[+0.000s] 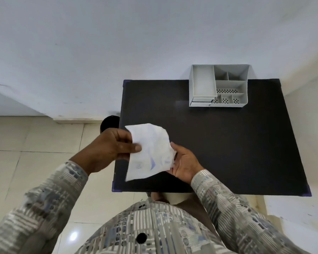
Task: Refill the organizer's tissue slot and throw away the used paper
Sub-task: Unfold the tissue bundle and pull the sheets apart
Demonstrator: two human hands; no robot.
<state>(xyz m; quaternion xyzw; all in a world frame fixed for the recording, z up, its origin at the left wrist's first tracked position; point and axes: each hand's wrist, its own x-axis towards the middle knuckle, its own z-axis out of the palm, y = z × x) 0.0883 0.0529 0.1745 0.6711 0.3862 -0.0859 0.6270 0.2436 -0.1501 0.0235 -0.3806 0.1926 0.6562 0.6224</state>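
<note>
Holding a crumpled, perhaps ink-marked paper, left hand and right hand

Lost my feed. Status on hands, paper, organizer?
Left hand and right hand both gripping paper above table edge. Organizer at far side, large slot empty. Nothing in the way.

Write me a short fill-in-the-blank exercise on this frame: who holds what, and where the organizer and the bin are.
1. The white paper with blue marks is held by ____ hands, the left hand and the right hand.
2. The grey organizer stands at the table's ____ edge, by the wall.
3. The organizer's large compartment looks ____.
4. The dark round bin is on the floor to the ____ of the table.

Missing words: both; far; empty; left
</note>
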